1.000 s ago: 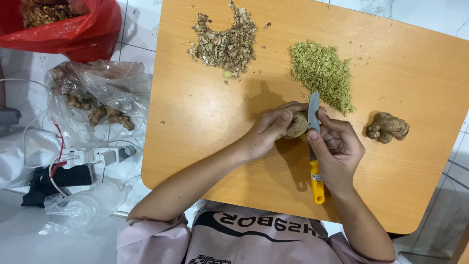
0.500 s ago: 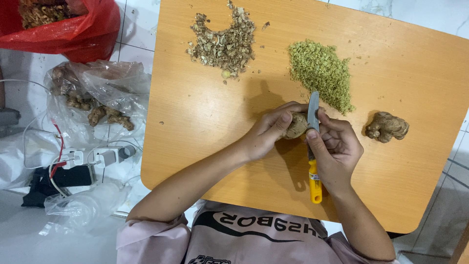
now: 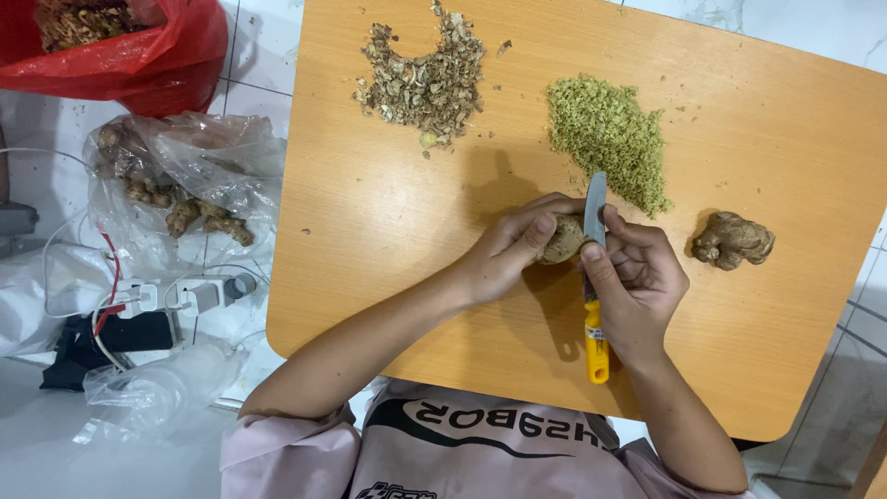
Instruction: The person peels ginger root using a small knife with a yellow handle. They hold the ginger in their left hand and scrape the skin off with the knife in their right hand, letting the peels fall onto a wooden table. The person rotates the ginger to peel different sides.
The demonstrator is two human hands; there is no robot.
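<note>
My left hand grips a knobbly piece of ginger root just above a small wooden table. My right hand holds a knife with a yellow handle, its blade upright against the right side of the ginger, my thumb pressed near the blade. Another whole ginger root lies on the table to the right of my hands.
A heap of brownish peel scraps and a heap of finely chopped greenish bits lie at the table's far side. On the floor to the left are a clear plastic bag of ginger, a red bag, and a power strip with cables.
The hands and knife have barely shifted; the knife handle sits slightly lower against the ginger. Nothing else moved.
</note>
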